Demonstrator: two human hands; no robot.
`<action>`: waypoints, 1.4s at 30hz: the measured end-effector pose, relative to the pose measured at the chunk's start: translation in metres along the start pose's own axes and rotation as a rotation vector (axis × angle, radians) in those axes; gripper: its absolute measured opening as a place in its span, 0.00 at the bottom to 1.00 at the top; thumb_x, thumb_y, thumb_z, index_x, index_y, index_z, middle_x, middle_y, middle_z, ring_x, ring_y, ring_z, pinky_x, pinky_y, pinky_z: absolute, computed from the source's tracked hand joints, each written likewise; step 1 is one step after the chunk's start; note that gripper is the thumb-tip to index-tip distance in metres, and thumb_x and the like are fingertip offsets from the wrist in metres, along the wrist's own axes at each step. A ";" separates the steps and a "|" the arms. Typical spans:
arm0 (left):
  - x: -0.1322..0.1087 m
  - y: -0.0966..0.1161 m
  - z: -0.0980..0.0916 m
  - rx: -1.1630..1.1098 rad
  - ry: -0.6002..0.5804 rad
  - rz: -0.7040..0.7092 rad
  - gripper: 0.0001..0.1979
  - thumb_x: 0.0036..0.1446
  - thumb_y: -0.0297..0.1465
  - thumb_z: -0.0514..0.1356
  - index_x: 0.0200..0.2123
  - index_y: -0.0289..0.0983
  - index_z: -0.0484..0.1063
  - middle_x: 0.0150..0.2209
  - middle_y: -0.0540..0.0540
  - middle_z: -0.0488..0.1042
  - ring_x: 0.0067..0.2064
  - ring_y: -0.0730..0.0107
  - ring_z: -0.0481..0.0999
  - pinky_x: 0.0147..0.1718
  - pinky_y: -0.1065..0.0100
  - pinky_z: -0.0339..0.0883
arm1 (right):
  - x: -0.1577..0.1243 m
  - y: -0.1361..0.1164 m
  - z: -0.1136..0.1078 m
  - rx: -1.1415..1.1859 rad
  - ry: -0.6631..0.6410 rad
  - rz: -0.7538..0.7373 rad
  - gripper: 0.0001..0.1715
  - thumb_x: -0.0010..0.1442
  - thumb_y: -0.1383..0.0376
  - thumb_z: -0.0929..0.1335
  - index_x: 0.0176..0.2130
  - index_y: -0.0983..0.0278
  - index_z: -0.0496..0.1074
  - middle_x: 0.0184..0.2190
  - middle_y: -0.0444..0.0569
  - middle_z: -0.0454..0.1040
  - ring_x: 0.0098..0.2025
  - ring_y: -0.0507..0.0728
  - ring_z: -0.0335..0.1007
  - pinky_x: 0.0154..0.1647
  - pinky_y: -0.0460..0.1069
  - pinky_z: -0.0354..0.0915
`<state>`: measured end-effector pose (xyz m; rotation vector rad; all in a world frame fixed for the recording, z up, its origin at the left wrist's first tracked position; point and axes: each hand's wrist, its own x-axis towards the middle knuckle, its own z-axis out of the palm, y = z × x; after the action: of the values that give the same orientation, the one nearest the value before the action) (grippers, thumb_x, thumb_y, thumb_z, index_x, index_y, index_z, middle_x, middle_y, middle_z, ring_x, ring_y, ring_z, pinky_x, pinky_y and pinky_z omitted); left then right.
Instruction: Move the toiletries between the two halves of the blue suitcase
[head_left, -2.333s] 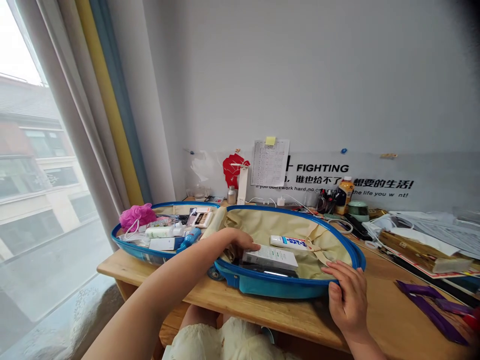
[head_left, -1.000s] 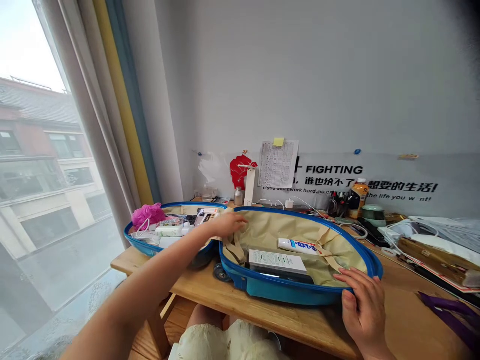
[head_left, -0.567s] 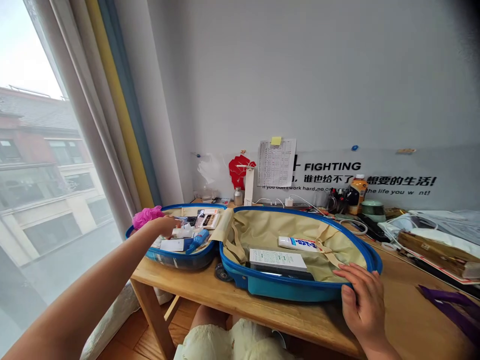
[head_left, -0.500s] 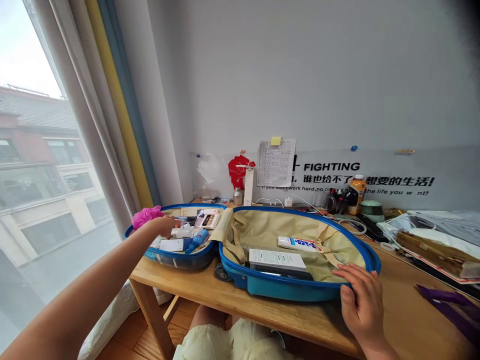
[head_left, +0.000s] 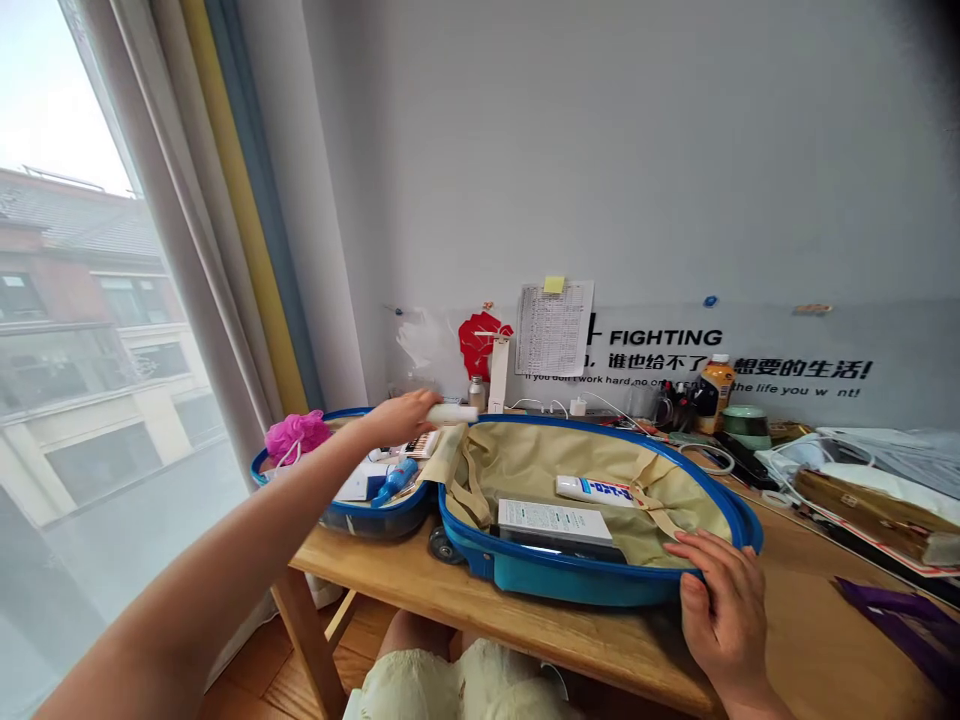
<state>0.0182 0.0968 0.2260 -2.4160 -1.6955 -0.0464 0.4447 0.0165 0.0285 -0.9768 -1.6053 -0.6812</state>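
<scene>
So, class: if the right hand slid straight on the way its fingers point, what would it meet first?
Probably the beige strap just ahead of the right hand, then perhaps the white tube lying beyond; depth is unclear.

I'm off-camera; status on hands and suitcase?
Left hand holding pale bottle near beige flap. Right hand on suitcase rim. White box, white tube lying inside.

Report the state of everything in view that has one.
Suitcase: open on the desk.
Pale bottle: held sideways in the left hand.
Right hand: resting on the suitcase.
White-and-blue tube: lying down.
White box: lying down; open or sealed, unclear.
Orange bottle: upright, capped.
</scene>
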 end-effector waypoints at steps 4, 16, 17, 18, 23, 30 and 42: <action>0.049 0.073 0.017 -0.057 -0.065 0.178 0.26 0.63 0.39 0.58 0.62 0.40 0.61 0.59 0.40 0.71 0.59 0.59 0.72 0.56 0.64 0.64 | 0.001 -0.001 -0.002 0.007 -0.004 -0.029 0.15 0.67 0.62 0.58 0.41 0.60 0.72 0.40 0.53 0.76 0.49 0.61 0.71 0.60 0.61 0.55; 0.096 0.112 0.103 -0.140 -0.326 0.234 0.20 0.53 0.35 0.65 0.51 0.41 0.72 0.49 0.38 0.78 0.48 0.55 0.79 0.44 0.61 0.71 | 0.000 0.002 -0.001 -0.003 0.001 -0.025 0.15 0.67 0.61 0.58 0.40 0.59 0.71 0.39 0.52 0.76 0.48 0.62 0.72 0.60 0.61 0.55; 0.097 0.111 0.106 -0.154 -0.338 0.231 0.20 0.53 0.34 0.66 0.50 0.42 0.72 0.48 0.38 0.79 0.48 0.55 0.79 0.43 0.61 0.71 | -0.001 0.002 0.000 -0.003 0.002 -0.019 0.15 0.67 0.61 0.58 0.40 0.59 0.71 0.39 0.52 0.76 0.48 0.62 0.72 0.60 0.61 0.55; 0.099 0.110 0.109 -0.168 -0.348 0.227 0.20 0.52 0.34 0.67 0.49 0.42 0.73 0.48 0.39 0.79 0.48 0.55 0.79 0.43 0.61 0.71 | -0.001 0.002 0.000 -0.002 0.004 -0.016 0.15 0.67 0.60 0.58 0.40 0.60 0.71 0.39 0.52 0.76 0.48 0.62 0.72 0.60 0.61 0.55; 0.106 0.108 0.122 -0.218 -0.402 0.207 0.17 0.57 0.34 0.66 0.49 0.40 0.73 0.50 0.39 0.77 0.49 0.59 0.77 0.49 0.59 0.70 | 0.003 0.000 -0.002 0.012 0.005 -0.046 0.14 0.67 0.62 0.59 0.41 0.60 0.72 0.39 0.52 0.76 0.47 0.62 0.71 0.60 0.61 0.55; 0.112 0.107 0.131 -0.272 -0.445 0.195 0.15 0.63 0.38 0.61 0.50 0.38 0.73 0.53 0.42 0.74 0.53 0.61 0.74 0.54 0.52 0.68 | 0.000 0.002 -0.001 0.011 0.018 -0.035 0.15 0.66 0.61 0.58 0.40 0.60 0.72 0.38 0.52 0.76 0.47 0.62 0.72 0.60 0.61 0.55; 0.100 0.115 0.109 -0.363 -0.237 0.161 0.21 0.56 0.30 0.62 0.54 0.42 0.72 0.54 0.43 0.76 0.56 0.59 0.74 0.54 0.61 0.68 | 0.001 0.005 0.001 -0.005 0.013 -0.047 0.16 0.66 0.60 0.58 0.40 0.60 0.72 0.38 0.53 0.76 0.46 0.63 0.72 0.59 0.61 0.56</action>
<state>0.1517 0.1708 0.1164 -2.9223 -1.7036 -0.0503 0.4482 0.0195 0.0291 -0.9392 -1.6195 -0.7227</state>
